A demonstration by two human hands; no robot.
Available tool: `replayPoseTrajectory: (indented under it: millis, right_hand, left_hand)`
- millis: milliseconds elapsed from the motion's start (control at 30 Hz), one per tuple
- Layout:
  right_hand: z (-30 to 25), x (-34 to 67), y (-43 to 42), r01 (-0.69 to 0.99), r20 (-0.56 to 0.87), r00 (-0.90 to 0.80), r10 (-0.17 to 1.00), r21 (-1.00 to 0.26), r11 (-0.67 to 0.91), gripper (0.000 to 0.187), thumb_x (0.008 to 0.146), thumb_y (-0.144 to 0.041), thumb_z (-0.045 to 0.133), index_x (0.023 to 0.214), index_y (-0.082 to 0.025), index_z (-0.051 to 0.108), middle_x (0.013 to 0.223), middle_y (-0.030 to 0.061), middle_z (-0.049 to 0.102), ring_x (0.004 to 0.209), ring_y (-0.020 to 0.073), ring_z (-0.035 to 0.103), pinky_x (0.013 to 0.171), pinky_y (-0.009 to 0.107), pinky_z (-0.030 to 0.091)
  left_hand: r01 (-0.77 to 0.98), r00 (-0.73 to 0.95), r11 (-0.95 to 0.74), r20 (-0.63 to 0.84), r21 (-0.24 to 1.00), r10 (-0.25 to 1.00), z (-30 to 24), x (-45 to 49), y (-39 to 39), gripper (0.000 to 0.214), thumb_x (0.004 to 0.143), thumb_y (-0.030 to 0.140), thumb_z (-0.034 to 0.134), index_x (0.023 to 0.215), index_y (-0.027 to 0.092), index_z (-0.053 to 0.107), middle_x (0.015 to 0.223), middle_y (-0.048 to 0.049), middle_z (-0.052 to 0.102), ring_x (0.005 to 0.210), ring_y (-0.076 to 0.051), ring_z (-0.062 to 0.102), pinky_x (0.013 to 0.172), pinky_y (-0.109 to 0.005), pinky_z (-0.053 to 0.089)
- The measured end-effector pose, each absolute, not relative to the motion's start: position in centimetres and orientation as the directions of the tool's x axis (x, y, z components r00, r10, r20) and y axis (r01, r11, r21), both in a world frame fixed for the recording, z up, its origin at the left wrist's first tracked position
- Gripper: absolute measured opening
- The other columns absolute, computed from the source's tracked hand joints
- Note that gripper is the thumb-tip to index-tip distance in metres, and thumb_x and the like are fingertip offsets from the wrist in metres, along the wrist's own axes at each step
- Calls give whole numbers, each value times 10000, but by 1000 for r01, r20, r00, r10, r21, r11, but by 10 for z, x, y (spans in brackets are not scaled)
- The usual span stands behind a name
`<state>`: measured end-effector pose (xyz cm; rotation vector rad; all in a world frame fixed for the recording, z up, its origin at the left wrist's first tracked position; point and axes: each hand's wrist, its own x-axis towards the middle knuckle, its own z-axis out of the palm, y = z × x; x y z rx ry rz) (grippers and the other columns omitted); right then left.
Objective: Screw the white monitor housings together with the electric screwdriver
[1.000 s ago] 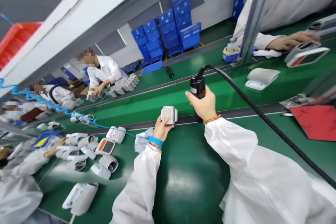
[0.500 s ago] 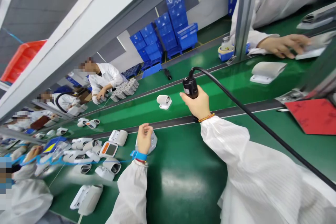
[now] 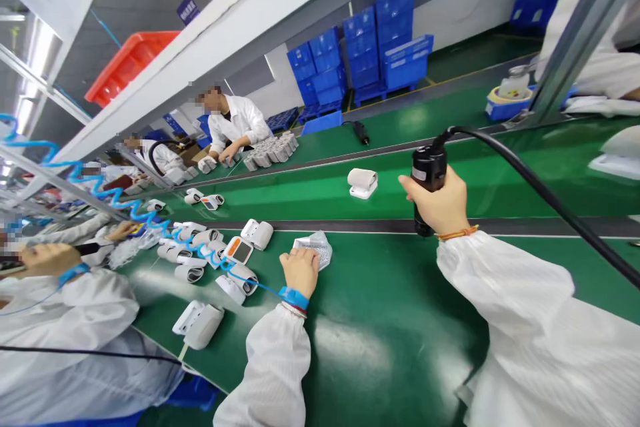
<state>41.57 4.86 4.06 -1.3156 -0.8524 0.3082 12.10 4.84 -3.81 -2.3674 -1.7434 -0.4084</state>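
My right hand [image 3: 443,203] is wrapped round a black power tool [image 3: 426,177] held upright over the dark strip between the belts; a thick black cable [image 3: 545,197] runs from its top off to the right. My left hand [image 3: 300,270] rests on a clear plastic bag [image 3: 317,248] lying on the green table, fingers curled over its near edge. A white device [image 3: 363,182] sits alone on the green conveyor belt beyond the tool.
Several white devices [image 3: 207,253] and one with an orange-framed screen [image 3: 239,250] lie left of my hand under a blue coiled hose [image 3: 125,207]. Another white unit [image 3: 200,323] lies nearer. Co-workers in white coats sit along the belt. Blue crates [image 3: 365,53] stand behind.
My left hand set the white device on the belt, drew back and now rests on the plastic bag. The device has travelled away on the belt. The view swung left.
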Motion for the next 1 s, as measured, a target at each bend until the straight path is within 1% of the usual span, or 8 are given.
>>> replayPoseTrajectory:
  millis: [200, 300, 433, 567, 667, 800, 900, 1000]
  right_hand:
    - [43, 410, 44, 290, 388, 656, 647, -921, 259, 359, 580, -443, 743, 755, -185, 564, 654, -15, 591, 610, 157, 552, 581, 295, 435]
    - [43, 410, 44, 293, 390, 655, 647, -920, 259, 361, 581, -442, 743, 761, -184, 566, 660, -11, 596, 611, 159, 554, 576, 293, 431]
    - [44, 413, 45, 278, 387, 675, 628, -922, 270, 347, 588, -435, 739, 737, -184, 553, 676, -4, 604, 615, 153, 542, 590, 299, 433]
    - [44, 415, 47, 275, 394, 685, 613, -919, 283, 329, 594, -422, 734, 717, -187, 538, 681, -5, 608, 636, 161, 550, 629, 319, 448]
    - [43, 415, 48, 283, 395, 682, 616, -919, 276, 324, 591, -413, 737, 723, -187, 545, 681, -6, 609, 648, 169, 558, 623, 320, 453]
    - [41, 416, 49, 291, 413, 673, 614, -911, 293, 331, 586, -421, 735, 742, -187, 560, 691, -4, 610, 647, 166, 552, 593, 303, 442]
    - [40, 417, 49, 282, 406, 673, 618, -914, 293, 334, 592, -419, 739, 764, -188, 571, 685, -6, 604, 633, 162, 551, 571, 294, 439]
    - [40, 416, 49, 271, 392, 677, 623, -919, 285, 340, 592, -412, 745, 785, -185, 581, 688, -8, 604, 639, 164, 560, 574, 294, 442]
  left_hand:
    - [940, 261, -327, 405, 100, 876, -44, 117, 48, 205, 924, 329, 518, 875, 214, 680, 925, -85, 720, 927, -265, 582, 823, -431, 310]
    - [931, 258, -339, 417, 133, 872, -46, 117, 49, 235, 943, 305, 472, 908, 213, 685, 917, -83, 733, 902, -252, 592, 826, -427, 304]
    - [927, 241, -336, 425, 163, 872, -46, 115, 50, 241, 941, 258, 458, 935, 209, 694, 913, -83, 746, 865, -241, 607, 821, -426, 302]
    - [919, 237, -346, 436, 188, 868, -45, 114, 51, 205, 922, 257, 497, 943, 219, 697, 908, -79, 750, 877, -240, 612, 839, -432, 307]
    - [917, 209, -329, 431, 225, 878, -45, 113, 51, 150, 892, 264, 559, 944, 215, 690, 883, -67, 747, 889, -236, 619, 860, -429, 312]
    - [912, 188, -322, 441, 253, 878, -46, 112, 51, 117, 877, 285, 601, 883, 199, 679, 839, -62, 741, 885, -234, 620, 883, -427, 310]
    - [910, 212, -342, 444, 235, 871, -49, 110, 53, 164, 891, 314, 591, 805, 204, 675, 805, -57, 734, 859, -230, 615, 899, -436, 304]
    - [906, 237, -359, 432, 225, 870, -49, 107, 55, 226, 912, 341, 559, 777, 202, 677, 781, -53, 728, 844, -224, 610, 901, -436, 299]
